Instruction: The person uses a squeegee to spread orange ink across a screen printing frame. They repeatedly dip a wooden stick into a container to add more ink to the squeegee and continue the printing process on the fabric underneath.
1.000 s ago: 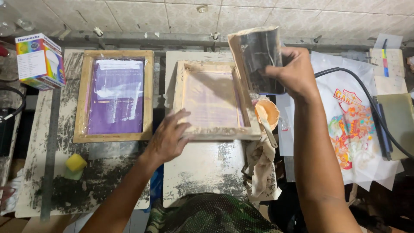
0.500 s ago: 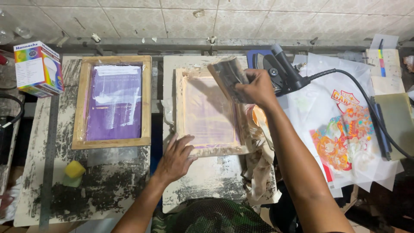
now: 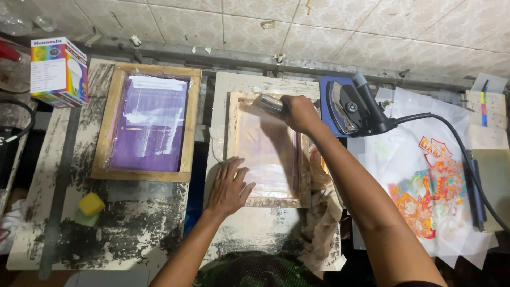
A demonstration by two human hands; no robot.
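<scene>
At the far left corner of the desk (image 3: 64,234) stands a rainbow-coloured box (image 3: 58,72), and nearer the front edge lies a yellow sponge (image 3: 90,204). Beside the box rests a wooden frame with purple mesh (image 3: 146,122), lying flat and untouched.

The left hand (image 3: 229,187) presses flat, fingers spread and gripping nothing, on the near left corner of the pale printing frame (image 3: 265,199), which lies at the middle of the desk. That frame looks light and stiff at its wooden rim, while its stretched mesh seems thin and easy to dent; the rim is likely the safe place to hold. Wet ink may make it slippery.

The right hand (image 3: 300,112) is closed around the squeegee (image 3: 265,103), set at the far edge of the mesh. The tool looks rigid and light, with a shiny smeared surface; its blade edge is hard to make out.

Right of the frame hang stained rags (image 3: 324,223). Farther right stand an upright iron (image 3: 350,106) and a printed sheet (image 3: 430,196). The forearm hides the frame's right rail.
</scene>
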